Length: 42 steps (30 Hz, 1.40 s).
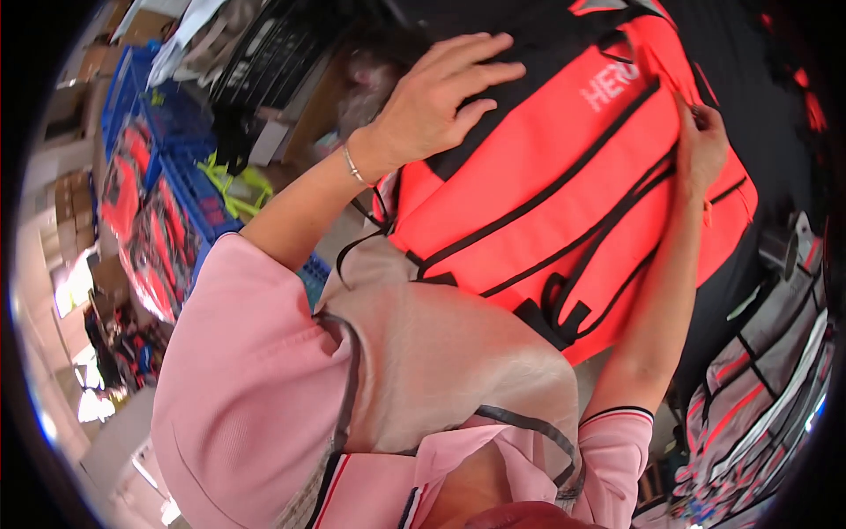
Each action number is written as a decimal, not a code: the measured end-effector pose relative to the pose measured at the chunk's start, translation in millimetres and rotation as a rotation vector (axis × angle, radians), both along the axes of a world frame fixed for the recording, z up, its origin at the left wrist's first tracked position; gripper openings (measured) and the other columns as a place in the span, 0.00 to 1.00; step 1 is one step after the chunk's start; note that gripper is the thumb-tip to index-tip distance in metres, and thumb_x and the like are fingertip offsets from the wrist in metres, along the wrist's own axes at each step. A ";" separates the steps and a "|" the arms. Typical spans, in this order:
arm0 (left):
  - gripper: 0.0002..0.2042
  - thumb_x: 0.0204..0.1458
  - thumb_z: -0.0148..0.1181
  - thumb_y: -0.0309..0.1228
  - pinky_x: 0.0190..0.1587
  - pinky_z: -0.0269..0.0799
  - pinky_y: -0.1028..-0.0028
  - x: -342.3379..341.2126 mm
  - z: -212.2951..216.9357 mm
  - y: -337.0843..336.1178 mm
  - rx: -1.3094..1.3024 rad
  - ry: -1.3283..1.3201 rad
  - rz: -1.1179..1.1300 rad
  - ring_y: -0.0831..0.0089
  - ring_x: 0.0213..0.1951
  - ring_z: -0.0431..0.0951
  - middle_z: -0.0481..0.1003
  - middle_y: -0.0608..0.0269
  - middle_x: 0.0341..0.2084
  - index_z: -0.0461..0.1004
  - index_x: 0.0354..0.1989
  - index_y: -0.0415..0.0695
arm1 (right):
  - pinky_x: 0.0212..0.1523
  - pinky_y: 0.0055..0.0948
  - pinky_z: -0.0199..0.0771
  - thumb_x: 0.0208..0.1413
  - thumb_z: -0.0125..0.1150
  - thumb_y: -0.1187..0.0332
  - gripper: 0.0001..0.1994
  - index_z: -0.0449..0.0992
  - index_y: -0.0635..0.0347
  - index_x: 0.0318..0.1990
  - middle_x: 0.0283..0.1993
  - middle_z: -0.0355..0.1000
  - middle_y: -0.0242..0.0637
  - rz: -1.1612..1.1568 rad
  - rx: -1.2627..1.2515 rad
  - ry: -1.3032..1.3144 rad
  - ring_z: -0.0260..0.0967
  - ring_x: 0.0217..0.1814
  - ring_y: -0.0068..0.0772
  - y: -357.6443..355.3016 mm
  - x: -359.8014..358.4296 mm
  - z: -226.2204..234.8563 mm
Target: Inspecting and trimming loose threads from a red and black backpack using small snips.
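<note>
A bright orange-red backpack [546, 185] with black trim and pale printed lettering lies on a black-covered surface in front of me. Its padded shoulder straps [608, 273] face up, with black webbing and buckles at the near end. My left hand [436, 101] is held above the bag's left side, fingers spread and holding nothing; a thin bracelet circles the wrist. At the bag's upper right, my right hand [702, 150] is closed on the backpack near the top of a strap, its fingertips partly hidden by the fabric.
Blue crates [189, 189] with plastic-wrapped red and grey goods [145, 220] stand at the left. A black crate [273, 62] is at the far left. Grey bags with red trim [749, 379] are stacked at the right. The black cloth [767, 115] extends past the backpack.
</note>
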State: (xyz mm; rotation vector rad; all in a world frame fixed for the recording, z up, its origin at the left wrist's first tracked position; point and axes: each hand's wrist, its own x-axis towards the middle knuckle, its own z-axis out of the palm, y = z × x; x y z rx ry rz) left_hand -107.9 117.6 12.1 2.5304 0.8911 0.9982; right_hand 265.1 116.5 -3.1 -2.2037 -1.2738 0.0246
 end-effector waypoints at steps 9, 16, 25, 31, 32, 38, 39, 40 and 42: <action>0.31 0.55 0.65 0.36 0.57 0.70 0.70 -77.9 -34.0 -68.2 -1.314 -0.331 0.148 0.70 0.52 0.75 0.74 0.50 0.54 0.64 0.63 0.31 | 0.39 0.36 0.73 0.51 0.66 0.43 0.24 0.80 0.57 0.39 0.33 0.79 0.37 0.003 0.018 -0.013 0.77 0.36 0.38 -6.5 -5.3 -4.8; 0.33 0.47 0.70 0.44 0.56 0.71 0.69 -32.2 -22.4 -16.3 -0.921 -0.123 0.203 0.63 0.51 0.78 0.78 0.48 0.48 0.71 0.58 0.35 | 0.34 0.35 0.71 0.51 0.69 0.47 0.21 0.77 0.58 0.33 0.27 0.75 0.34 -0.006 0.088 0.007 0.73 0.30 0.34 -16.5 -14.9 -9.2; 0.25 0.41 0.73 0.35 0.42 0.75 0.63 -8.9 -28.9 -49.0 -0.328 0.053 0.243 0.51 0.43 0.77 0.76 0.49 0.38 0.73 0.46 0.36 | 0.30 0.21 0.62 0.52 0.73 0.64 0.13 0.75 0.62 0.30 0.23 0.64 0.24 0.077 0.336 0.232 0.58 0.27 0.16 -15.3 -14.9 -15.8; 0.28 0.41 0.73 0.34 0.41 0.76 0.63 -9.2 -30.0 -39.6 -0.317 -0.127 0.275 0.51 0.39 0.78 0.76 0.51 0.39 0.72 0.51 0.39 | 0.30 0.22 0.63 0.51 0.73 0.62 0.14 0.75 0.61 0.30 0.23 0.65 0.25 0.040 0.321 0.202 0.59 0.26 0.17 -13.6 -11.5 -19.6; 0.28 0.41 0.73 0.34 0.41 0.76 0.63 -10.2 -31.5 -39.5 -0.312 -0.125 0.272 0.51 0.39 0.78 0.76 0.51 0.39 0.72 0.51 0.39 | 0.30 0.22 0.63 0.51 0.73 0.61 0.14 0.76 0.61 0.30 0.23 0.66 0.26 0.056 0.347 0.219 0.59 0.26 0.17 -13.6 -9.1 -22.3; 0.33 0.40 0.74 0.35 0.48 0.74 0.63 -5.8 -17.0 -29.7 -0.317 -0.124 0.275 0.53 0.44 0.77 0.75 0.52 0.42 0.70 0.57 0.40 | 0.30 0.23 0.65 0.52 0.73 0.61 0.14 0.76 0.61 0.31 0.23 0.68 0.26 0.036 0.320 0.222 0.62 0.26 0.18 -17.0 -13.4 -17.0; 0.34 0.40 0.75 0.36 0.49 0.73 0.63 -1.4 -7.6 -22.2 -0.251 -0.147 0.275 0.54 0.44 0.76 0.75 0.52 0.43 0.69 0.58 0.41 | 0.30 0.23 0.65 0.52 0.73 0.61 0.14 0.76 0.60 0.31 0.23 0.68 0.26 0.042 0.340 0.232 0.62 0.25 0.18 -17.5 -11.6 -17.9; 0.35 0.39 0.75 0.36 0.50 0.73 0.63 2.4 -0.1 -13.9 -0.187 -0.170 0.279 0.55 0.45 0.76 0.75 0.52 0.44 0.69 0.59 0.41 | 0.30 0.23 0.65 0.52 0.73 0.61 0.14 0.76 0.60 0.31 0.23 0.68 0.26 0.041 0.339 0.232 0.62 0.25 0.18 -17.2 -12.3 -17.5; 0.32 0.41 0.74 0.36 0.46 0.75 0.64 7.5 7.8 4.5 -0.171 -0.174 0.254 0.58 0.39 0.77 0.76 0.55 0.40 0.71 0.56 0.41 | 0.29 0.23 0.64 0.52 0.72 0.61 0.13 0.76 0.60 0.32 0.22 0.68 0.26 0.030 0.333 0.221 0.62 0.24 0.18 -17.1 -16.3 -16.6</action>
